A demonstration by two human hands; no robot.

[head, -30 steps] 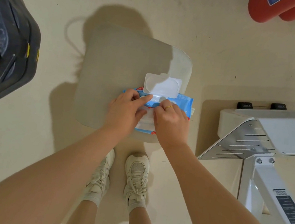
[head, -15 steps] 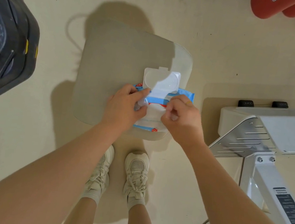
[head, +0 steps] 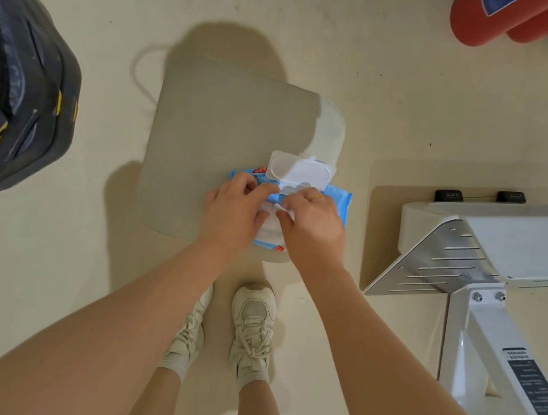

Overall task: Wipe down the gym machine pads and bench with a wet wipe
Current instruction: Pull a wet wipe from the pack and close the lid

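The wet wipe pack [head: 336, 197] lies on the worktop [head: 217, 152], lid flipped open; the right hand [head: 315, 226] has returned beside the left hand [head: 234, 212], both pinching a wipe, none freed yet.

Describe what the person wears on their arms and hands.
Both arms are bare as far up as the view shows, with no sleeves, gloves or watch visible. The right hand wears a thin gold ring on one finger. The left hand shows no jewellery.
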